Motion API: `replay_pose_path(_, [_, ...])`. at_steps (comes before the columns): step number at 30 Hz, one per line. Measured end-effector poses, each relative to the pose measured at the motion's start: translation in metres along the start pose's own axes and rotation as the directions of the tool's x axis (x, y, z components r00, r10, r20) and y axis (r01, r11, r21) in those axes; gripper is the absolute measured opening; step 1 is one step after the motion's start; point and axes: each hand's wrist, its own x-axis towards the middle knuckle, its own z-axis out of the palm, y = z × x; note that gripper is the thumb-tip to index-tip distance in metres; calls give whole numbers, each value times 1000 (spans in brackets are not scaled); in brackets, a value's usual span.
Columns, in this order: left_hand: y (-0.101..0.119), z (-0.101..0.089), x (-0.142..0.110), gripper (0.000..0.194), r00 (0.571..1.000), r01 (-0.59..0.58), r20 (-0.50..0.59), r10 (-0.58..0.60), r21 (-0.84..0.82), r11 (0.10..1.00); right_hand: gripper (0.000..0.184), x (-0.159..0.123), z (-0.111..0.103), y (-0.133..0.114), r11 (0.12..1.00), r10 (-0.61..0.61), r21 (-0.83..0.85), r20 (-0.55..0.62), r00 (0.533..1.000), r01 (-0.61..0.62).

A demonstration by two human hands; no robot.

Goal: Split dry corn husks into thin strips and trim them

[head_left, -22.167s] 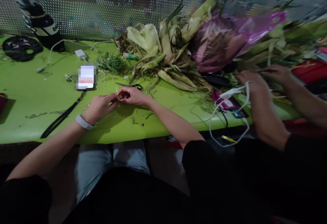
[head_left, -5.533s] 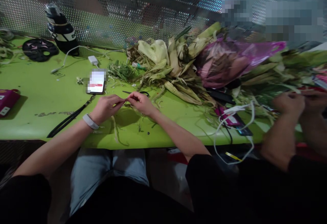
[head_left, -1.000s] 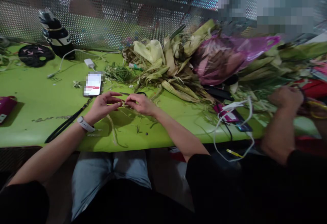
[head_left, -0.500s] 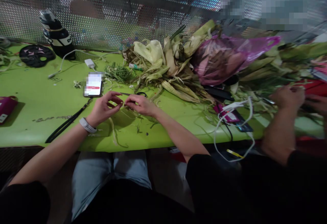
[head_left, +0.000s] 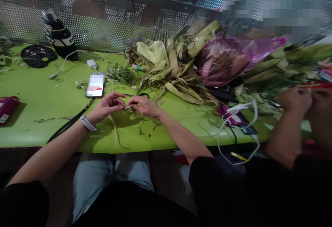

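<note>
We see the left hand [head_left: 107,106] pinching, thumb to finger, other fingers loosely spread, and the right hand [head_left: 146,106] curled with fingertips closed; both have hold of one small pale piece [head_left: 128,108], probably plant fibre, too small here to be sure. It's just above the green table [head_left: 64,106], near the front edge. We'd guess fingertip grips because the piece is tiny. Scissors [head_left: 144,95] lie just beyond the hands, likely for easy reach. Phone [head_left: 95,85] lies face up, presumably for viewing. Husk pile [head_left: 178,78] sits behind, perhaps keeping working space free.
</note>
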Motion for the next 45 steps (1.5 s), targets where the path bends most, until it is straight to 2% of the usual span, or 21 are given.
replay_pose_path(4, [-1,0,0,38,1000,-8,-26,10,50,999,20,0,0,-1,999,16,42,-10,1000,-16])
replay_pose_path(9, [-3,0,0,28,977,-89,-149,154,370,925,21,1,1,0,998,65,17,-58,996,-65])
replay_pose_path(14, [1,2,-3,20,977,-114,-91,191,537,836,23,0,2,1,999,40,-33,-83,996,-43])
replay_pose_path(18, [10,4,-6,19,984,-121,-40,173,560,820,26,0,2,2,995,20,-95,-92,996,-29])
replay_pose_path(23, [12,5,-6,21,990,-81,-48,130,562,823,30,-1,3,5,988,-25,-155,-80,996,12])
replay_pose_path(31, [5,5,-5,20,984,-126,-22,177,615,778,26,-1,5,9,974,-52,-223,-49,997,40])
replay_pose_path(36, [2,3,-3,17,974,-158,-13,227,680,716,25,-1,-6,10,964,-12,-267,-42,999,1])
replay_pose_path(42, [2,4,-2,15,965,-176,-10,262,717,674,24,-3,-13,5,916,118,-390,31,993,-97])
replay_pose_path(45, [1,5,-3,16,950,-198,-20,311,732,652,25,-4,-14,2,913,142,-394,57,988,-108])
